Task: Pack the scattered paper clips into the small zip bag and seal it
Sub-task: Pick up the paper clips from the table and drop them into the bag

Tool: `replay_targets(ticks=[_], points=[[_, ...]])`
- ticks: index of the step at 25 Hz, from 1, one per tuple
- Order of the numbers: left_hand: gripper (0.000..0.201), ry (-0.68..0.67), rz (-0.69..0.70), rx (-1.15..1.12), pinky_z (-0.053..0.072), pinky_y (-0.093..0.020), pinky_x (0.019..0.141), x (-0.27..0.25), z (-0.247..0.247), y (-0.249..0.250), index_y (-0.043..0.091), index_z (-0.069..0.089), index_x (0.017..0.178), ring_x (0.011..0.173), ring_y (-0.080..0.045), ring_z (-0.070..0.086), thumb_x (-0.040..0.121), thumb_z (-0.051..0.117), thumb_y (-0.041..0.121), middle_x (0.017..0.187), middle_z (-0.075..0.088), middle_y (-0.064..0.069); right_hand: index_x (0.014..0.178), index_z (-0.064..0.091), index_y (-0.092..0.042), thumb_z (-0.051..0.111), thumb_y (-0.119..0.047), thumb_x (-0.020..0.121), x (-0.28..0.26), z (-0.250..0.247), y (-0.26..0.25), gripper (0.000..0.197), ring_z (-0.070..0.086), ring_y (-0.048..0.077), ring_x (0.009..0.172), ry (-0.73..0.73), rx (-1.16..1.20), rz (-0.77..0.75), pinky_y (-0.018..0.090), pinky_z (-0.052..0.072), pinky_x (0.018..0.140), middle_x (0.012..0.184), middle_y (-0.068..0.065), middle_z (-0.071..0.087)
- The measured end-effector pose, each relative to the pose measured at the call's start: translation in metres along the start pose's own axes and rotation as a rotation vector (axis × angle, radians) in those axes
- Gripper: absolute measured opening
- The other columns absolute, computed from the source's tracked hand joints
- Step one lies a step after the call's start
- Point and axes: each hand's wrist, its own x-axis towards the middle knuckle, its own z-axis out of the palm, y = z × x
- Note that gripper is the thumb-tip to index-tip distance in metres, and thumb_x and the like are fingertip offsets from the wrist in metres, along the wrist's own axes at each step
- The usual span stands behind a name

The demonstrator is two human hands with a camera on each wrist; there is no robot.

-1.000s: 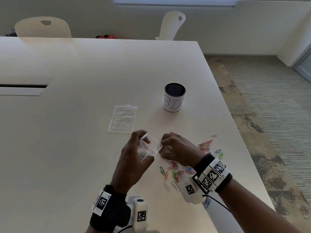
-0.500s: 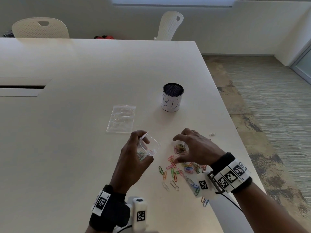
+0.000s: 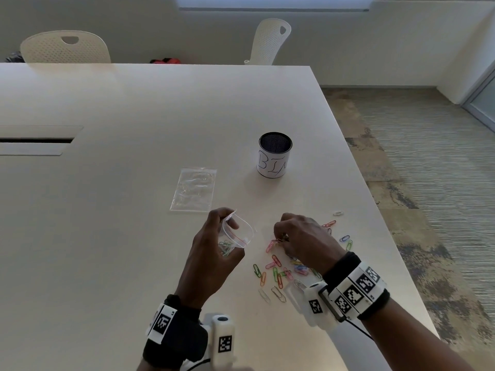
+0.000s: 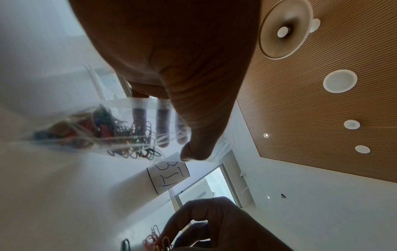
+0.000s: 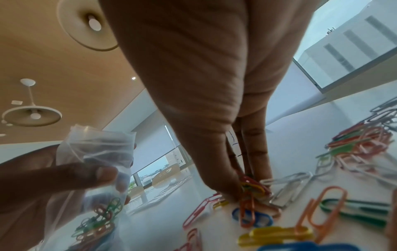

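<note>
Two bags, one cup, two chairs, and a scatter of clips

Two clear zip bags: one (image 3: pixel 193 189) flat on the table (image 3: pixel 134 108), one (image 3: pixel 237 234) held up with a clump of clips inside, too tangled to count. One cup (image 3: pixel 274 158) marked "BIN". Roughly twenty loose paper clips (image 3: pixel 278 274) lie near the table's right edge. Two white chairs (image 3: pixel 65 46) stand beyond its far edge.
</note>
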Motion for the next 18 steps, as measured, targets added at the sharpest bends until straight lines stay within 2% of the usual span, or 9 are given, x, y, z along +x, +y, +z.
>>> replay_targets(ticks=[4,7,9,12,13,15,18], points=[[0.064,0.002,0.003,-0.006,0.056,-0.012,0.073,0.0,-0.002,0.002,0.028,0.048,0.128,0.1,-0.016,0.066,0.08,0.084,0.006,0.112,0.061,0.009,0.104,0.073,-0.012,0.056,-0.006,0.102,0.002,0.004,-0.004,0.019,0.068,0.014,0.084,0.005,-0.06,-0.027,0.016,0.052,0.075,0.105,0.002,0.067],[0.064,0.001,0.002,-0.009,0.056,-0.013,0.074,-0.001,-0.003,0.003,0.027,0.048,0.129,0.101,-0.016,0.066,0.08,0.083,0.005,0.112,0.061,0.009,0.095,0.075,-0.011,0.061,-0.002,0.097,0.005,0.002,-0.001,0.016,0.068,0.015,0.081,-0.016,-0.035,-0.016,0.017,0.053,0.072,0.1,0.003,0.07],[0.064,0.004,0.003,-0.015,0.055,-0.013,0.073,-0.002,-0.004,0.003,0.027,0.048,0.129,0.1,-0.017,0.066,0.08,0.083,0.005,0.112,0.061,0.009,0.091,0.076,-0.011,0.067,-0.001,0.092,0.005,-0.001,0.004,0.014,0.069,0.015,0.08,-0.01,0.024,-0.008,0.022,0.058,0.072,0.097,0.003,0.072],[0.064,0.007,-0.002,-0.017,0.054,-0.012,0.073,-0.003,-0.005,0.002,0.028,0.048,0.128,0.1,-0.017,0.066,0.08,0.083,0.005,0.112,0.061,0.008,0.09,0.078,-0.011,0.079,-0.009,0.088,0.003,-0.011,0.014,0.003,0.073,0.012,0.079,0.009,0.233,0.028,0.024,0.062,0.075,0.091,0.001,0.076],[0.064,0.006,-0.003,-0.02,0.054,-0.012,0.073,-0.003,-0.005,0.002,0.028,0.048,0.128,0.1,-0.017,0.066,0.08,0.083,0.005,0.112,0.061,0.009,0.09,0.078,-0.01,0.081,-0.011,0.086,0.002,-0.014,0.017,0.005,0.075,0.012,0.077,0.022,0.335,0.059,0.024,0.063,0.075,0.088,0.001,0.077],[0.064,0.007,0.003,-0.02,0.055,-0.013,0.073,-0.003,-0.005,0.002,0.029,0.048,0.129,0.1,-0.016,0.066,0.08,0.083,0.005,0.111,0.061,0.009,0.09,0.079,-0.008,0.084,-0.008,0.084,0.0,-0.02,0.021,0.008,0.078,0.016,0.075,0.045,0.562,0.139,0.026,0.065,0.076,0.082,0.005,0.079],[0.064,0.007,0.005,-0.016,0.055,-0.014,0.074,-0.004,-0.004,0.001,0.03,0.047,0.129,0.1,-0.016,0.066,0.081,0.083,0.007,0.112,0.062,0.01,0.091,0.077,-0.004,0.083,-0.004,0.084,-0.003,-0.026,0.021,0.009,0.08,0.023,0.079,0.068,0.807,0.198,0.035,0.066,0.081,0.084,0.012,0.08]])
